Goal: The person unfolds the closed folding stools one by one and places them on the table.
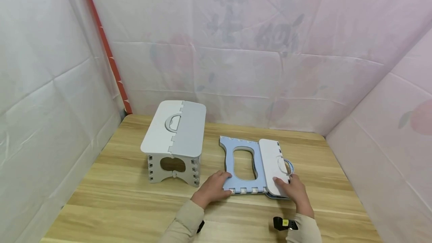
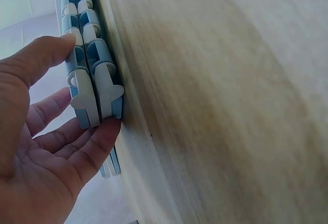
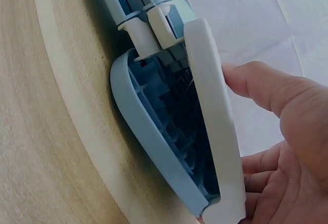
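A blue and white folding stool lies folded flat on the wooden table. My left hand grips its near left corner, thumb on the hinged edge and fingers around the corner in the left wrist view. At the other end, my right hand holds the white seat panel, the thumb on its face and the fingers by its outer edge near the carry handle. In the right wrist view, the white panel and the blue panel stand apart in a narrow V, ribs showing between them.
A second folding stool, white and grey, stands unfolded on the table to the left. White printed sheets hang behind the table and on both sides. A red strip runs down the left back corner.
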Tool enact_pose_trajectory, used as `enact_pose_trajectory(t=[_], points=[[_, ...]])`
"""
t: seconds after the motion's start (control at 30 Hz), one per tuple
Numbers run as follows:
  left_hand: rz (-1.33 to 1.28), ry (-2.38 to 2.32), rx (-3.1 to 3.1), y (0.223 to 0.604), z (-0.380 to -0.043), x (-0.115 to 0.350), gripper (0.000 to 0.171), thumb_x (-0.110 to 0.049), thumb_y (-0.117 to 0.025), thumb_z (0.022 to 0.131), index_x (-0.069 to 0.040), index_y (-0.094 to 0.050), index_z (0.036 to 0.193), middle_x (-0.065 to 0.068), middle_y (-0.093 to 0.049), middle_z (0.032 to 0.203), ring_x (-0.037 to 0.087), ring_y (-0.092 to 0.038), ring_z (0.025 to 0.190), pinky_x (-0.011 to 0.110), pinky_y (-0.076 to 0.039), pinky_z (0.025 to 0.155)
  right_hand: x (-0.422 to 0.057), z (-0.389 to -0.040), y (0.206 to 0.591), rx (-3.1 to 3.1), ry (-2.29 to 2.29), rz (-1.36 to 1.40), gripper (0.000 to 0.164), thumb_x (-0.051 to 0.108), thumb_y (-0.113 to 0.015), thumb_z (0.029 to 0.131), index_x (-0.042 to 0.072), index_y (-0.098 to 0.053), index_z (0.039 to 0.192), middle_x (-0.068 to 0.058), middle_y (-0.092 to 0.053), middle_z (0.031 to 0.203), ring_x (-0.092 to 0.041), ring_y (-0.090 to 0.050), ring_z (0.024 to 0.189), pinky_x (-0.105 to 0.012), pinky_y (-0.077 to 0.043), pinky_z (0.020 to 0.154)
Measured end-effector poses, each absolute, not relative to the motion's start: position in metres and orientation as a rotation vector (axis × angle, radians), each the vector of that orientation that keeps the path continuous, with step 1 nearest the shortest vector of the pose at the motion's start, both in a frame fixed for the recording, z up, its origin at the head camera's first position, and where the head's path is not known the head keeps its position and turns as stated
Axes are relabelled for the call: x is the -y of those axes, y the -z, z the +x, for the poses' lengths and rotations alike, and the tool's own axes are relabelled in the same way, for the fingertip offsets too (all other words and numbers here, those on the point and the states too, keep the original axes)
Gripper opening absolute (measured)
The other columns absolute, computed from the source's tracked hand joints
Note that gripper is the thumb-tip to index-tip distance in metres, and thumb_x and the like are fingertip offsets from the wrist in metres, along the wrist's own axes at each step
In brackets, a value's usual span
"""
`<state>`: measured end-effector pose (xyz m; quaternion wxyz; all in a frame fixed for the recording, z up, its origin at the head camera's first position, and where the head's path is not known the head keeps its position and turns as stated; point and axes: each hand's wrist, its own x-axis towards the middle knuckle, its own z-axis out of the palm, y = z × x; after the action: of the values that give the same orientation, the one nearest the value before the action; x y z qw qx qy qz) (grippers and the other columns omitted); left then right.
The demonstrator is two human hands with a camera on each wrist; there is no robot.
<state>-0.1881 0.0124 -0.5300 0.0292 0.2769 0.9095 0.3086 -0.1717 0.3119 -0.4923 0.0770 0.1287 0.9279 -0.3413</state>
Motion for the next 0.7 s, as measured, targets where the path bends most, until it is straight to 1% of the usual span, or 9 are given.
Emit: enact_pose_trajectory(t=[0.13,0.23,0.33,0.5,0.57,0.7], points=[[0.846,-0.957,-2.8,0.531,-0.188,-0.011,0.048,-0.024,-0.073,0.078,-0.008,-0.058,0.12,0.005,-0.056,0.107,0.014,-0.055,0.092,0.026,-0.045,0.08,-0.31,-0.172,0.492,-2.778,1.034,0.384,0.077,0.04,-0.059,0.088,-0.023,-0.033,0.122,-0.044,-0.04,0.119,-0.047,-0.047,0.104,-0.054,-0.04,0.085],[0.836,-0.961,-2.799,0.531,-0.187,-0.011,0.047,-0.024,-0.073,0.078,-0.009,-0.058,0.12,0.004,-0.056,0.106,0.013,-0.054,0.091,0.026,-0.045,0.08,-0.31,-0.172,0.493,-2.774,1.039,0.386,0.077,0.04,-0.059,0.088,-0.023,-0.033,0.123,-0.044,-0.039,0.12,-0.048,-0.045,0.106,-0.055,-0.039,0.086],[0.831,-0.958,-2.807,0.53,-0.187,-0.011,0.047,-0.023,-0.073,0.078,-0.008,-0.058,0.12,0.005,-0.056,0.106,0.014,-0.055,0.092,0.026,-0.045,0.08,-0.31,-0.171,0.492,-2.768,1.014,0.4,0.079,0.044,-0.058,0.087,-0.023,-0.036,0.122,-0.044,-0.04,0.12,-0.049,-0.046,0.105,-0.055,-0.039,0.086],[0.84,-0.933,-2.83,0.526,-0.185,-0.016,0.046,-0.022,-0.074,0.077,-0.006,-0.059,0.118,0.005,-0.056,0.102,0.014,-0.055,0.089,0.025,-0.046,0.078,-0.315,-0.171,0.489,-2.738,0.97,0.449,0.081,0.052,-0.059,0.084,-0.022,-0.044,0.115,-0.04,-0.048,0.111,-0.041,-0.051,0.092,-0.051,-0.042,0.08],[0.844,-0.914,-2.84,0.525,-0.186,-0.018,0.045,-0.021,-0.074,0.077,-0.006,-0.059,0.117,0.005,-0.055,0.1,0.013,-0.054,0.086,0.025,-0.046,0.076,-0.317,-0.17,0.489,-2.726,0.991,0.467,0.079,0.051,-0.06,0.083,-0.021,-0.046,0.114,-0.038,-0.05,0.109,-0.039,-0.051,0.09,-0.049,-0.043,0.079],[0.847,-0.888,-2.852,0.526,-0.187,-0.021,0.044,-0.021,-0.074,0.077,-0.006,-0.06,0.116,0.004,-0.055,0.097,0.012,-0.054,0.084,0.024,-0.046,0.074,-0.321,-0.168,0.492,-2.739,1.067,0.496,0.071,0.044,-0.06,0.086,-0.022,-0.048,0.112,-0.039,-0.05,0.11,-0.042,-0.052,0.093,-0.05,-0.042,0.08]])
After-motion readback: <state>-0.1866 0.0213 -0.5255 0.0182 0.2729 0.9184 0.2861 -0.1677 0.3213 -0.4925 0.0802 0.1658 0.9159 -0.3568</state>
